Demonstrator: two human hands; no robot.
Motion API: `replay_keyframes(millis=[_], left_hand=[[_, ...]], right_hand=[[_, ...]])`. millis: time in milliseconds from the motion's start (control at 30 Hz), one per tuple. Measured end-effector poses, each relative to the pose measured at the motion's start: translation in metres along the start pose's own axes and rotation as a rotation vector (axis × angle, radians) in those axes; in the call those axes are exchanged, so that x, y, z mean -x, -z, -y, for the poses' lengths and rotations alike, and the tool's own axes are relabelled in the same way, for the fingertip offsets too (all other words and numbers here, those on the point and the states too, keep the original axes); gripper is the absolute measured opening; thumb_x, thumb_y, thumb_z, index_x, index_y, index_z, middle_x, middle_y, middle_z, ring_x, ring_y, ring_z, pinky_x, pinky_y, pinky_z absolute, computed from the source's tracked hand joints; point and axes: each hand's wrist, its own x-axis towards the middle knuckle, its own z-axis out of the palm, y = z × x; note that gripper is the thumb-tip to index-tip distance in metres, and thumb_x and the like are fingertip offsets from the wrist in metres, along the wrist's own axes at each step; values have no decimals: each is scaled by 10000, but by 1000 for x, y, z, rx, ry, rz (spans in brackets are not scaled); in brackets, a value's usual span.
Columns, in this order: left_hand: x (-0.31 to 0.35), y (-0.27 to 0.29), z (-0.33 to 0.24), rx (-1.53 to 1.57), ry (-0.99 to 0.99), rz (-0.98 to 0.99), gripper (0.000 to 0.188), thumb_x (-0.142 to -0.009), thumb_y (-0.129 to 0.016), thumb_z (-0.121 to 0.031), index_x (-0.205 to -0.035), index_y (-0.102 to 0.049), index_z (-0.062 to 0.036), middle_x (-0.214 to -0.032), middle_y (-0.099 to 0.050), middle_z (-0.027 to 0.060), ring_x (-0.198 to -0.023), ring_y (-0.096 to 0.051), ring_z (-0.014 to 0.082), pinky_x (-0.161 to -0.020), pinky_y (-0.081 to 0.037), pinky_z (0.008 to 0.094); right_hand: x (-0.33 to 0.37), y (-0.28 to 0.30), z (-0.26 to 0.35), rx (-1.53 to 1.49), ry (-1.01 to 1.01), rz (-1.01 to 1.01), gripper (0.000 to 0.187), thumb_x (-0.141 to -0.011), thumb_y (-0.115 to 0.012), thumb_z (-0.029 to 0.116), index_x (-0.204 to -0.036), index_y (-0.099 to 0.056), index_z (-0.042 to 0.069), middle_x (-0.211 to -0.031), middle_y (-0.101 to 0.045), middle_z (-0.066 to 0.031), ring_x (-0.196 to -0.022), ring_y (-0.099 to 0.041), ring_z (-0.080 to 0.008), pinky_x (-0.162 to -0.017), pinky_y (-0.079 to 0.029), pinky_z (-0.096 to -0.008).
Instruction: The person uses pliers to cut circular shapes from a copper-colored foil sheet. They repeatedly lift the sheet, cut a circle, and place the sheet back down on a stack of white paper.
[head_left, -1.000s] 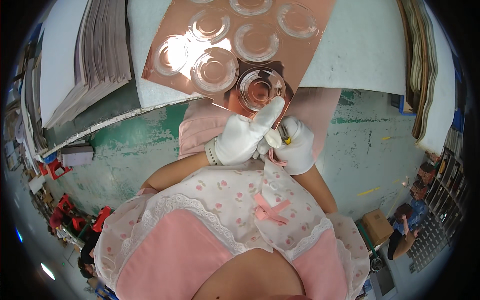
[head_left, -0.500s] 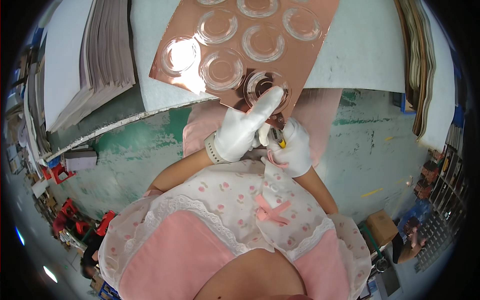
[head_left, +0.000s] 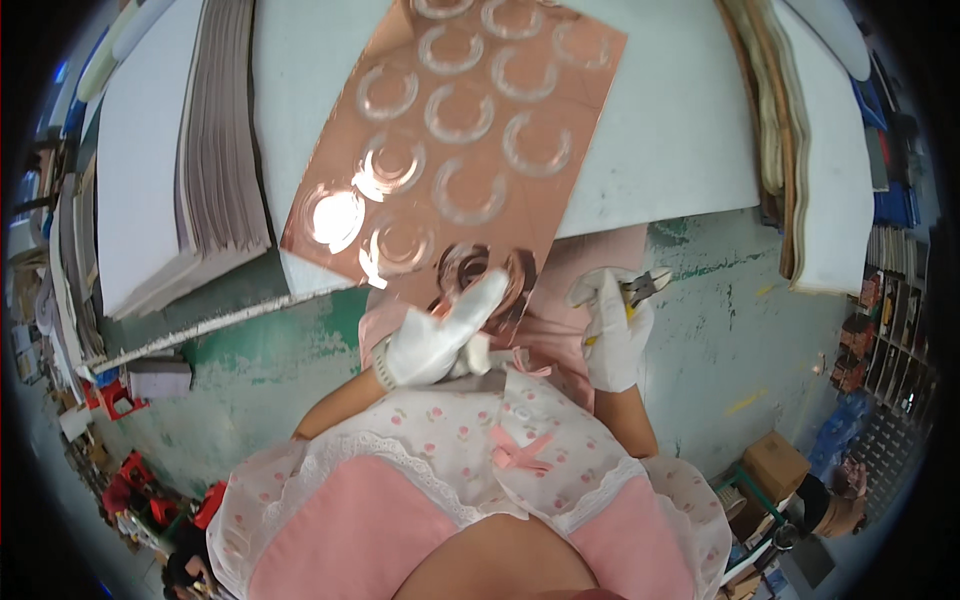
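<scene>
A shiny copper-coloured sheet (head_left: 410,215) with several round, ring-shaped mouldings reaches from the white table over its near edge. My left hand (head_left: 445,335), in a white glove, grips the sheet's near corner, thumb stretched over the top and the other fingers curled below. To the right, apart from the sheet, my gloved right hand (head_left: 618,335) is closed round a pair of pliers (head_left: 648,287) with yellow handles. Their metal jaws point up and to the right. Part of the handles is hidden in the glove.
A thick stack of grey and white sheets (head_left: 215,150) stands on the left of the white table (head_left: 660,130); another stack (head_left: 790,150) lies at its right. Red stools (head_left: 115,395) stand on the floor at left. Other people are at the lower edges, near a cardboard box (head_left: 775,460).
The copper sheet has come nearer and to the left with my left hand. My right hand, with the pliers, has moved away from the sheet's corner to the right.
</scene>
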Motion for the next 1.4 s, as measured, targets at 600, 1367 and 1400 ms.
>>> replay_keyframes(millis=[600,1367,1400], left_hand=[[57,87,-12,-201,-288,-268,275,-780,-661,-186,-983,-595,-13,-831,-589,14,-699,-532,72,-594,-435,252],[-29,-12,13,-51,64,256,482,-875,-501,-458,-733,-631,-16,-544,-545,30,-444,-498,76,-433,-386,183],[-34,-19,10,-26,58,283,472,-868,-515,-456,-737,-629,-17,-551,-545,27,-445,-496,73,-434,-385,179]], right_hand=[[-24,9,23,-352,33,-374,92,-855,-591,124,-871,-558,39,-668,-497,30,-534,-438,-46,-485,-352,-207],[49,17,-23,-114,-201,84,139,-903,-507,133,-853,-522,4,-662,-539,-20,-594,-497,-77,-554,-401,-241],[49,14,-20,-23,-225,83,132,-901,-512,133,-856,-524,9,-671,-537,-13,-600,-492,-68,-556,-399,-236]])
